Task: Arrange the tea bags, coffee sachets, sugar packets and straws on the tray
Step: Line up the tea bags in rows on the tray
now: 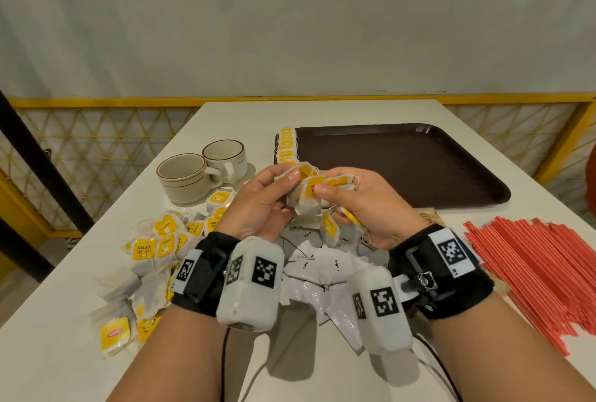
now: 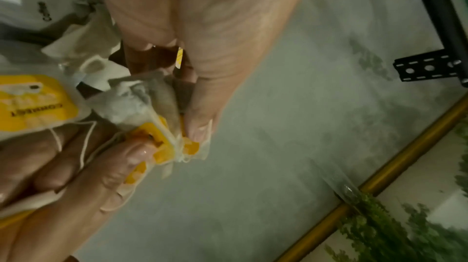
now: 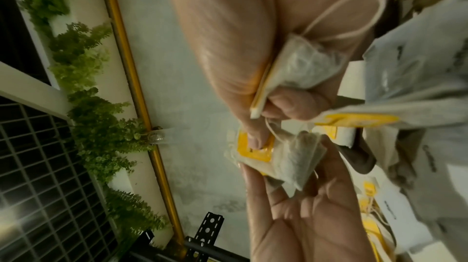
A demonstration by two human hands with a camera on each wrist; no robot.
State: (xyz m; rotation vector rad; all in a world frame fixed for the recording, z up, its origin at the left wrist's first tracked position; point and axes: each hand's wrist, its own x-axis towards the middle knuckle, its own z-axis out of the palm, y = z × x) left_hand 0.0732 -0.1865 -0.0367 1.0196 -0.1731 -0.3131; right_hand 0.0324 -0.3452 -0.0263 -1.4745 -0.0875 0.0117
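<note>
Both hands, left hand (image 1: 258,204) and right hand (image 1: 371,208), grip bunched tea bags (image 1: 311,198), hiding how many; only the wrist views show pinching thumbs.

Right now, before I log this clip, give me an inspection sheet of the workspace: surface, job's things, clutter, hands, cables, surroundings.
Surface: white table, with a brown tray at the far right.
Job's things: one row of tea bags lies along the tray's left edge; loose tea bag pile at the left; white coffee sachets under the wrists; red straws at the right. Sugar packets: cannot tell.
Clutter: two empty cups beside the tray.
Grippers: left hand and right hand both pinch a held bunch of tea bags above the table.
Cables: black wrist leads trail toward the near edge.
Surroundings: grey wall, yellow railing.
</note>
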